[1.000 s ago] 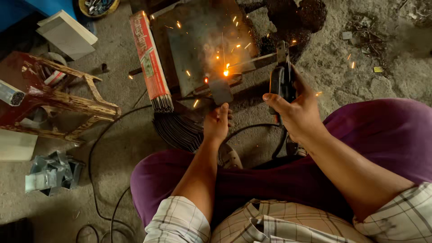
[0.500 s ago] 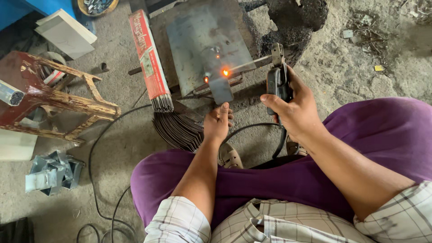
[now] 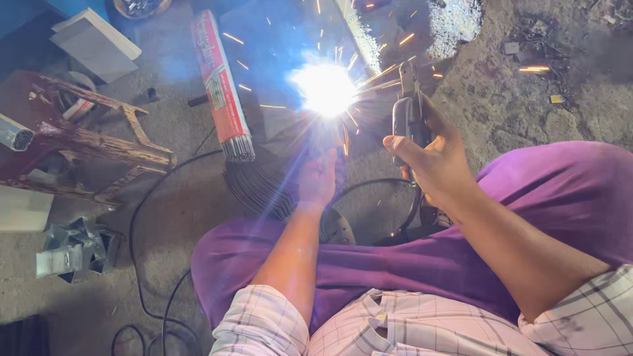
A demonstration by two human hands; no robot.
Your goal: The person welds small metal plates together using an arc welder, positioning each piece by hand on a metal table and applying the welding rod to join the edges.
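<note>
The right hand [image 3: 438,161] is gripping the black electrode holder [image 3: 407,118], fingers clenched round its stiff insulated handle, the sensible place to hold. The left hand [image 3: 318,178] is steadying the metal workpiece under the glaring arc [image 3: 324,89], centre far; finger state unclear.

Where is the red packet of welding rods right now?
In the head view the red packet of welding rods lies on the floor, upper left of centre, left of the arc flash and beyond the left hand, right of the wooden frame.

arc glare [image 3: 324,89]: blown-out white, blue cast | sparks streaked | edges dim | focus sharp elsewhere
</note>
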